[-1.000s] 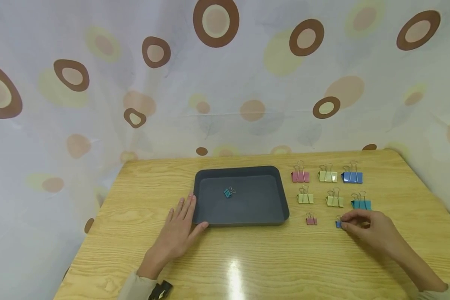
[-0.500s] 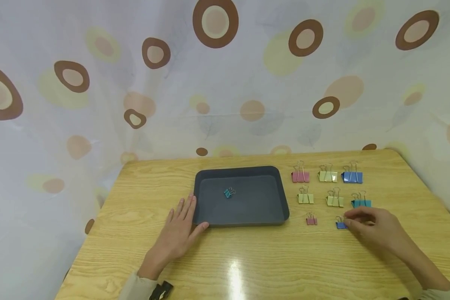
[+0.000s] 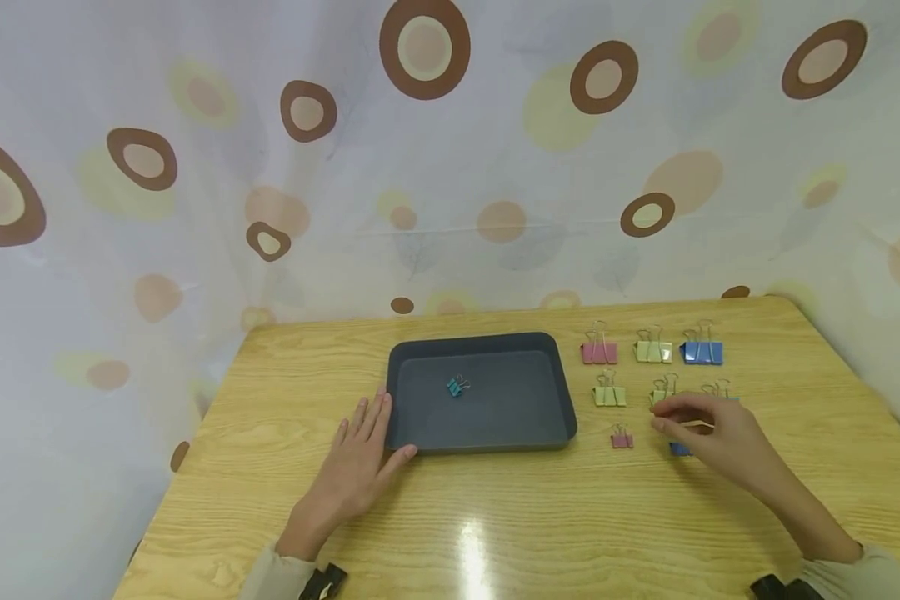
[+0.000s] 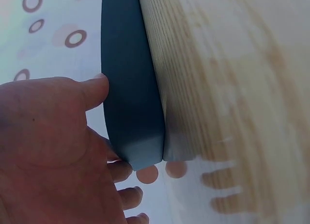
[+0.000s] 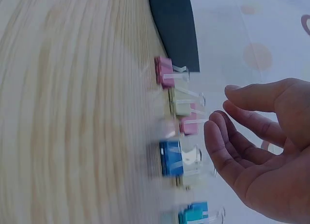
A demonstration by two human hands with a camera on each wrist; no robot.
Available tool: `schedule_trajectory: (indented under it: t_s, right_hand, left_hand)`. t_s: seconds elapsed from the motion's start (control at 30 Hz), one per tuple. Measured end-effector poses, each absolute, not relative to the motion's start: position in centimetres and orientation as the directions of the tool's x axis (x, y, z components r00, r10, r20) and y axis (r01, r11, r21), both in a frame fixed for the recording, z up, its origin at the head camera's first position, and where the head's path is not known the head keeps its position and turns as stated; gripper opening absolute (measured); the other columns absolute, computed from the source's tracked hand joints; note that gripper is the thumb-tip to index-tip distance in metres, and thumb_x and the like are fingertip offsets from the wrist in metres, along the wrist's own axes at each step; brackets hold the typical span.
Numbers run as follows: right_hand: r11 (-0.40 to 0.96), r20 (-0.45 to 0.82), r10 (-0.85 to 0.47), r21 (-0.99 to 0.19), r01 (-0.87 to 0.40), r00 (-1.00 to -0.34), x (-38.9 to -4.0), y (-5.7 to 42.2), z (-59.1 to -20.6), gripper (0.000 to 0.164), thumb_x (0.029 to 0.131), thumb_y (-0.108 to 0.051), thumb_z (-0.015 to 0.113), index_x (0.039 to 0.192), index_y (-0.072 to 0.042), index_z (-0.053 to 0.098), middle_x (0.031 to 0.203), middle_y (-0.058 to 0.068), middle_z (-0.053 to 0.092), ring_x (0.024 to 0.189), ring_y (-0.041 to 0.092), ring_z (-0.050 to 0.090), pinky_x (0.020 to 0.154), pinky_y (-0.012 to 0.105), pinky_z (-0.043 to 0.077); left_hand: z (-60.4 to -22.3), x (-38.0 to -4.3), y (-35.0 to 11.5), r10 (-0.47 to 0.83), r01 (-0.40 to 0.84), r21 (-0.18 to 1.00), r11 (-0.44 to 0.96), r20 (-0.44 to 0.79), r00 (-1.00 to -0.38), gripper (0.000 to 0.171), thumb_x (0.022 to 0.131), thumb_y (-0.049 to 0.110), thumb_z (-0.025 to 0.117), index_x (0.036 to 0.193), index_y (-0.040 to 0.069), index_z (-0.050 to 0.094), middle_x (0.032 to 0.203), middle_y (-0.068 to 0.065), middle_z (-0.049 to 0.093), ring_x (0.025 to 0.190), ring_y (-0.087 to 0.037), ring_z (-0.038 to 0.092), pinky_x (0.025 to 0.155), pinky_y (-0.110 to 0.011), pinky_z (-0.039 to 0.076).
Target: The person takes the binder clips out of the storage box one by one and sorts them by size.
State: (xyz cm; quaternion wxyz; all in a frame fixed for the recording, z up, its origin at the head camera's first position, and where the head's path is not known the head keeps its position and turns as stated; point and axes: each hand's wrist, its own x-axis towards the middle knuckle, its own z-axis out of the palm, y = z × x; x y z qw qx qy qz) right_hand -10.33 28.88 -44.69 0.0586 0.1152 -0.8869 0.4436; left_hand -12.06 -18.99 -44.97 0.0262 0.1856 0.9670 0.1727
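My left hand (image 3: 352, 467) rests against the left front corner of a dark grey tray (image 3: 487, 437); in the left wrist view its thumb and fingers touch the tray's wall (image 4: 131, 88). A small teal binder clip (image 3: 457, 386) lies inside the tray. To the right, my right hand (image 3: 720, 437) hovers over rows of binder clips. Its fingers are loosely bent, and the right wrist view shows nothing between thumb and fingertips. Under the hand, a small blue binder clip (image 3: 680, 448) is partly hidden. A small pink binder clip (image 3: 622, 438) stands left of the fingertips.
Behind stand larger binder clips: pink (image 3: 599, 353), pale yellow (image 3: 653, 352) and blue (image 3: 702, 353). A yellow-green clip (image 3: 609, 396) is in the middle row; another and a teal one are partly covered by the right hand. A patterned curtain (image 3: 450, 167) borders the wooden table (image 3: 555, 517).
My right hand has left the small blue binder clip on the table and moved left and up, off it. That clip sits slightly turned or shifted. My left hand has not moved.
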Motion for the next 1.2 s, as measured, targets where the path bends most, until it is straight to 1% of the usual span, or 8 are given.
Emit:
schedule_trajectory:
  t_s: [0.1, 0.2, 0.43, 0.53, 0.63, 0.93, 1.1, 1.2]
  right_hand:
    - [0.545, 0.238, -0.172, -0.786, -0.294, -0.956, -10.7, 27.1, -44.8, 0.019, 0.095, -0.004, 0.073, 0.113, 0.004, 0.072, 0.104, 0.015, 0.074, 0.088, 0.002, 0.069, 0.071, 0.021, 0.059]
    - [0.526, 0.256, -0.179, -0.791, -0.313, -0.95, -11.1, 25.6, -44.8, 0.019, 0.095, -0.004, 0.073, 0.113, 0.003, 0.072, 0.102, 0.013, 0.074, 0.087, 0.004, 0.069, 0.072, 0.021, 0.059]
    - [0.413, 0.21, -0.2, -0.868, -0.277, -0.957, -11.8, 22.1, -44.5, 0.023, 0.096, -0.004, 0.072, 0.116, 0.006, 0.069, 0.109, 0.019, 0.072, 0.089, 0.015, 0.072, 0.068, 0.032, 0.062]
    - [0.413, 0.226, -0.208, -0.862, -0.295, -0.952, -12.2, 20.6, -44.4, 0.022, 0.095, -0.004, 0.073, 0.116, 0.004, 0.07, 0.109, 0.017, 0.073, 0.092, 0.013, 0.071, 0.071, 0.029, 0.062]
    - [0.407, 0.253, -0.222, -0.854, -0.325, -0.942, -12.7, 19.3, -44.3, 0.021, 0.094, -0.003, 0.074, 0.114, 0.003, 0.071, 0.109, 0.017, 0.073, 0.092, 0.013, 0.071, 0.078, 0.025, 0.06]
    - [0.367, 0.248, -0.287, -0.864, -0.346, -0.925, -13.9, 15.7, -44.6, 0.022, 0.093, -0.002, 0.075, 0.114, 0.002, 0.071, 0.108, 0.018, 0.071, 0.091, 0.018, 0.07, 0.079, 0.028, 0.06]
    - [0.396, 0.24, -0.311, -0.847, -0.355, -0.92, -14.8, 13.9, -44.8, 0.023, 0.093, -0.002, 0.074, 0.115, 0.002, 0.07, 0.105, 0.016, 0.072, 0.09, 0.021, 0.07, 0.078, 0.028, 0.06]
    - [0.424, 0.222, -0.324, -0.835, -0.351, -0.92, -15.3, 13.1, -45.0, 0.023, 0.094, -0.004, 0.075, 0.116, 0.003, 0.071, 0.103, 0.012, 0.072, 0.089, 0.021, 0.07, 0.076, 0.028, 0.06]
  left_hand:
    - [-45.0, -12.1, -19.1, 0.364, 0.346, 0.343, 0.873, 0.013, -0.931, 0.083, 0.107, 0.051, 0.047, 0.163, -0.002, 0.014, 0.17, -0.017, 0.009, 0.155, -0.043, 0.01, 0.12, -0.065, 0.016]
    - [-45.0, -12.1, -19.1, 0.365, 0.348, 0.346, 0.871, 0.017, -0.931, 0.083, 0.107, 0.051, 0.047, 0.163, -0.002, 0.014, 0.17, -0.017, 0.01, 0.155, -0.043, 0.011, 0.12, -0.065, 0.016]
    - [-45.2, -12.1, -19.1, 0.369, 0.353, 0.342, 0.871, 0.022, -0.929, 0.083, 0.107, 0.051, 0.047, 0.163, -0.002, 0.014, 0.17, -0.018, 0.011, 0.155, -0.043, 0.011, 0.12, -0.066, 0.017]
    - [-45.2, -12.2, -19.2, 0.368, 0.353, 0.344, 0.87, 0.023, -0.929, 0.083, 0.107, 0.051, 0.046, 0.163, -0.002, 0.014, 0.17, -0.017, 0.011, 0.155, -0.043, 0.011, 0.12, -0.066, 0.017]
    - [-45.2, -12.1, -19.2, 0.368, 0.353, 0.343, 0.871, 0.022, -0.929, 0.083, 0.107, 0.052, 0.046, 0.163, -0.001, 0.014, 0.17, -0.017, 0.01, 0.155, -0.043, 0.011, 0.12, -0.065, 0.017]
    - [-45.1, -12.1, -19.2, 0.358, 0.341, 0.341, 0.876, 0.015, -0.934, 0.083, 0.107, 0.049, 0.048, 0.163, -0.001, 0.014, 0.17, -0.017, 0.011, 0.155, -0.043, 0.011, 0.12, -0.065, 0.016]
    - [-45.1, -12.1, -19.2, 0.361, 0.343, 0.337, 0.876, 0.01, -0.932, 0.083, 0.107, 0.05, 0.047, 0.163, -0.001, 0.014, 0.17, -0.017, 0.01, 0.155, -0.043, 0.011, 0.12, -0.065, 0.016]
    - [-45.0, -12.1, -19.1, 0.363, 0.345, 0.34, 0.875, 0.009, -0.932, 0.083, 0.107, 0.051, 0.047, 0.163, -0.001, 0.013, 0.171, -0.017, 0.009, 0.155, -0.042, 0.01, 0.121, -0.065, 0.016]
